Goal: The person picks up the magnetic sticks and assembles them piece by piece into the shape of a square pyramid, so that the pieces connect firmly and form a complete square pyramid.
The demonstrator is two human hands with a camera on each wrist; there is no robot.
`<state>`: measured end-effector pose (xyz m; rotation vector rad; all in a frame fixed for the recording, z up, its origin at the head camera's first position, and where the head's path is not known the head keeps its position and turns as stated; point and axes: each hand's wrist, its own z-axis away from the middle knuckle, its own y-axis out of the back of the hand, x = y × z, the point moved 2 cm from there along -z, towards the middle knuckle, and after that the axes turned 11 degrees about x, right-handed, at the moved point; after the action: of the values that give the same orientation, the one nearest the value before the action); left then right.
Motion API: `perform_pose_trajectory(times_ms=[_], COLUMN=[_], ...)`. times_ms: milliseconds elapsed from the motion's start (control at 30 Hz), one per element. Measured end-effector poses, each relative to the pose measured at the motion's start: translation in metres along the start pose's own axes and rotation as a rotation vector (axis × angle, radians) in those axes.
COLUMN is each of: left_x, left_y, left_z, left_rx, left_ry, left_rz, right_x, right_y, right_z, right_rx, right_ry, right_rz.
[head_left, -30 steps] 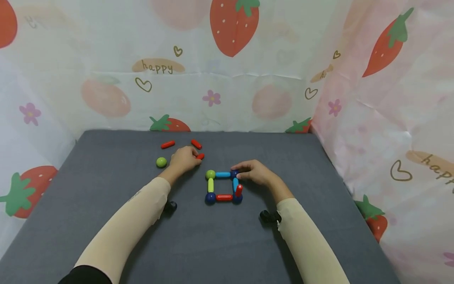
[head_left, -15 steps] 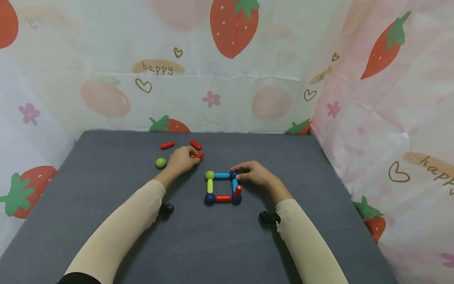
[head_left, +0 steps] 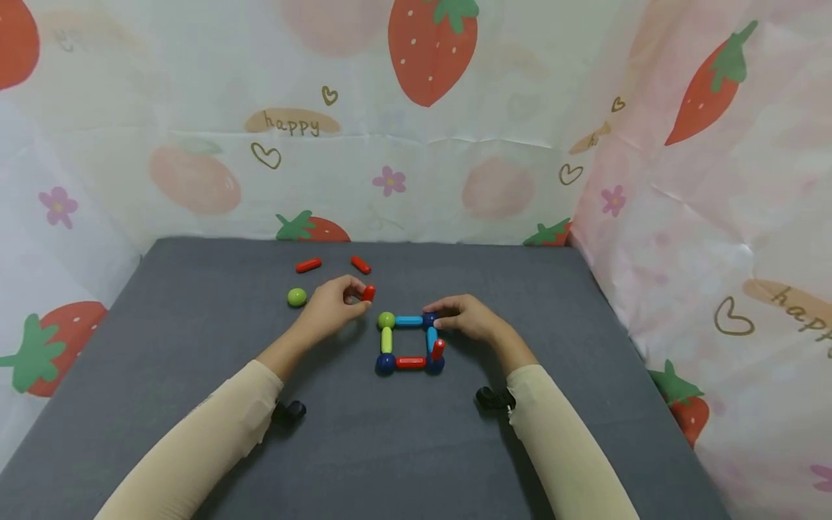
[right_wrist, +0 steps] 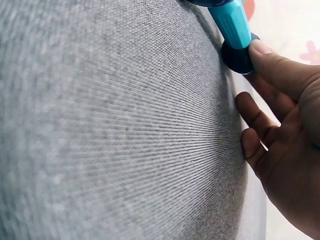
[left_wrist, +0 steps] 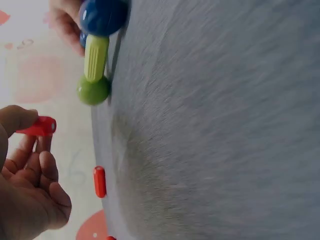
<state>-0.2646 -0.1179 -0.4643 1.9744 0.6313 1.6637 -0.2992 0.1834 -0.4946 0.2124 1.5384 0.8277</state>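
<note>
My left hand (head_left: 334, 303) pinches a red rod (head_left: 369, 293) between thumb and fingers, lifted over the table beyond the frame's left side; the left wrist view shows the same red rod (left_wrist: 44, 126) end-on. A square frame of rods and balls lies mid-table. Its corners are a green ball (head_left: 386, 320) and three dark blue balls, one being the near-left ball (head_left: 386, 363). Blue, yellow-green and red rods join them, and another red rod (head_left: 438, 349) stands up at the near-right corner. My right hand (head_left: 469, 318) holds the far-right blue ball (right_wrist: 237, 57) with thumb and fingers.
Two loose red rods, the left one (head_left: 308, 265) and the right one (head_left: 360, 264), lie near the table's back edge. A loose green ball (head_left: 297, 297) sits left of my left hand. Printed curtains (head_left: 416, 188) rise behind the grey table (head_left: 390, 448).
My left hand has lifted the red rod off the table, drawn it back slightly towards me and tipped it more upright. The right hand stays at the far-right ball.
</note>
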Motion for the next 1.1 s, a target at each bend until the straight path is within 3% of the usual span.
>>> perform_pose_trajectory(times_ms=[233,500,800,1100], left_x=[0.0,0.001,0.006,0.009], left_y=[-0.003,-0.011,-0.02,-0.014], left_z=[0.025,0.041,0.047,0.039], left_rx=[-0.077,-0.182,-0.249,-0.343], left_ry=[-0.049,-0.125,-0.196,-0.204], left_rz=[0.11,0.127,0.009,0.001], right_x=[-0.002,-0.002,-0.003,0.0], right_y=[0.0,-0.001,-0.001,-0.001], right_z=[0.003,0.004,0.005,0.005], right_rx=[0.005,0.011,0.031,0.026], right_ry=[-0.001,-0.004,-0.005,0.012], right_rz=[0.016,0.004,0.007,-0.003])
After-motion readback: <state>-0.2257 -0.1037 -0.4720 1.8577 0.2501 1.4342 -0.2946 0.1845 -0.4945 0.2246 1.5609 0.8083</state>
